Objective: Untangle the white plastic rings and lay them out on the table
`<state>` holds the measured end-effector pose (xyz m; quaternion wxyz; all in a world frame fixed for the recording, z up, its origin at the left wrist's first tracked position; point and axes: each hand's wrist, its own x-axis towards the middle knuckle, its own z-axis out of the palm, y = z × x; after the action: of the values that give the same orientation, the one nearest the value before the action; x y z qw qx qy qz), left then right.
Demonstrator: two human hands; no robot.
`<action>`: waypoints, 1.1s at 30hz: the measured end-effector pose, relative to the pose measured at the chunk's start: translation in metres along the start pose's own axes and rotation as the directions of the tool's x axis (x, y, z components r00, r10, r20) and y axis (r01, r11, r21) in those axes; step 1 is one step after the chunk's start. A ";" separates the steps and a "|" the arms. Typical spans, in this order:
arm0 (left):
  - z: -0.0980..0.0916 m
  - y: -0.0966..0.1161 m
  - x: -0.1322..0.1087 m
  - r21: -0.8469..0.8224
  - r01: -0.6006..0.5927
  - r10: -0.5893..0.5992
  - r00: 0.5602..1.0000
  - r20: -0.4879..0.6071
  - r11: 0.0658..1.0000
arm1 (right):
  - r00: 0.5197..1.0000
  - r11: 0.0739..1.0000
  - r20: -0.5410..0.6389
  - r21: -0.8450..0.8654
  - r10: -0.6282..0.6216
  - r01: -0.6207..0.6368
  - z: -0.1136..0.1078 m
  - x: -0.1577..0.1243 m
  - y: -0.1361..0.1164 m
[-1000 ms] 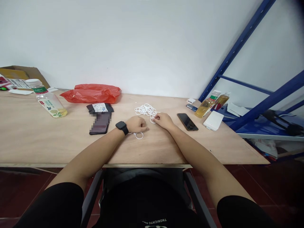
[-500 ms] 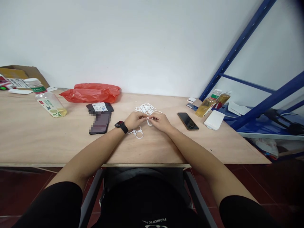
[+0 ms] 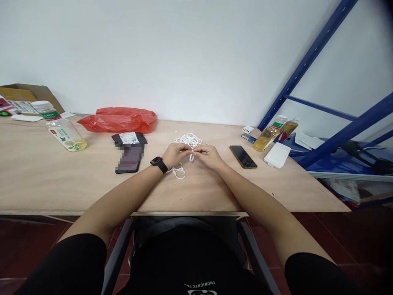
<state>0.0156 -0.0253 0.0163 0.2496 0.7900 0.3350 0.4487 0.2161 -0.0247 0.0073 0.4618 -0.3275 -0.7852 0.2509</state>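
Note:
A small white ring (image 3: pixel 191 157) hangs between my two hands over the table. My left hand (image 3: pixel 177 154), with a black watch on its wrist, pinches the ring's top from the left. From the other side my right hand (image 3: pixel 209 156) pinches it too, and the fingertips of both hands nearly meet. The fingers hide the exact part they grip. Just behind them lies a heap of white rings (image 3: pixel 190 139). Several more loose rings (image 3: pixel 180 175) lie nearer to me, beside my left wrist and partly covered by it.
Left on the wooden table (image 3: pixel 196 196) are a plastic bottle (image 3: pixel 64 131), a red plastic bag (image 3: pixel 118 121) and a dark package (image 3: pixel 129 153). To the right lie a phone (image 3: pixel 243 157), a white case (image 3: pixel 277 155) and a tea bottle (image 3: pixel 270 134), near a blue metal rack (image 3: pixel 310 61).
Both hands have shifted very slightly, fingertips drawing closer together. The ring hanging between them has turned and now looks narrower. Everything else stays where it was.

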 end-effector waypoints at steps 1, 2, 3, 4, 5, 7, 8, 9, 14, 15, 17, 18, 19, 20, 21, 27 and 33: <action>0.000 -0.001 0.000 0.001 0.000 0.000 1.000 0.003 1.000 | 1.000 1.000 -0.003 -0.020 -0.008 0.008 0.001 0.000 -0.001; 0.000 -0.002 0.001 0.003 0.000 0.000 1.000 0.004 1.000 | 1.000 0.999 -0.004 -0.039 -0.013 0.013 0.001 0.000 -0.002; 0.000 -0.003 0.001 0.006 -0.001 0.001 1.000 0.005 1.000 | 1.000 0.998 -0.007 -0.055 -0.016 0.016 0.002 -0.001 -0.003; 0.000 -0.004 0.001 0.008 -0.002 0.002 1.000 0.005 1.000 | 1.000 0.998 -0.011 -0.068 -0.018 0.018 0.002 -0.001 -0.003; 0.000 -0.005 0.001 0.011 -0.003 0.003 1.000 0.004 1.000 | 1.000 0.997 -0.018 -0.077 -0.022 0.021 0.003 -0.001 -0.004; 0.000 -0.005 0.001 0.008 -0.007 0.007 1.000 0.010 1.000 | 0.999 0.996 -0.028 -0.084 -0.032 0.030 0.003 -0.001 -0.004; -0.001 -0.005 0.001 0.005 -0.008 0.008 1.000 0.014 1.000 | 0.999 0.996 -0.030 -0.087 -0.035 0.032 0.003 -0.001 -0.005; -0.001 -0.005 0.001 0.001 -0.007 0.007 1.000 0.019 1.000 | 0.999 0.995 -0.029 -0.090 -0.035 0.032 0.003 -0.001 -0.005; 0.000 -0.006 0.002 -0.013 0.000 0.000 1.000 0.023 1.000 | 0.999 0.995 -0.037 -0.097 -0.039 0.036 0.003 -0.002 -0.007; 0.000 -0.006 0.002 -0.016 0.000 0.000 1.000 0.021 1.000 | 0.998 0.995 -0.040 -0.096 -0.046 0.042 0.003 -0.002 -0.007; 0.001 -0.007 0.002 -0.021 0.002 -0.002 1.000 0.018 1.000 | 0.998 0.994 -0.041 -0.095 -0.054 0.049 0.003 -0.002 -0.008; 0.002 -0.007 0.003 -0.023 0.003 -0.002 1.000 0.014 1.000 | 0.998 0.994 -0.042 -0.096 -0.054 0.050 0.003 -0.002 -0.008; 0.002 -0.007 0.003 -0.024 0.002 -0.001 1.000 0.008 1.000 | 0.998 0.994 -0.044 -0.097 -0.053 0.049 0.003 -0.001 -0.008; 0.003 -0.007 0.003 -0.024 -0.001 0.001 1.000 0.001 1.000 | 0.998 0.994 -0.045 -0.098 -0.051 0.046 0.002 -0.001 -0.008; 0.004 -0.006 0.002 -0.023 -0.004 0.004 1.000 -0.006 1.000 | 0.998 0.994 -0.047 -0.097 -0.046 0.041 0.002 -0.001 -0.008; 0.005 -0.002 0.002 -0.043 -0.009 0.008 1.000 -0.025 0.999 | 0.998 0.999 -0.067 -0.034 0.009 -0.011 0.002 0.001 -0.005; 0.005 0.000 0.002 -0.018 -0.019 0.018 0.999 -0.043 1.000 | 0.996 0.998 -0.069 -0.015 0.061 -0.062 0.004 0.001 -0.002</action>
<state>0.0211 -0.0239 0.0146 0.2455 0.7808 0.3290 0.4711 0.2113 -0.0254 0.0074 0.4778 -0.3639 -0.7604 0.2471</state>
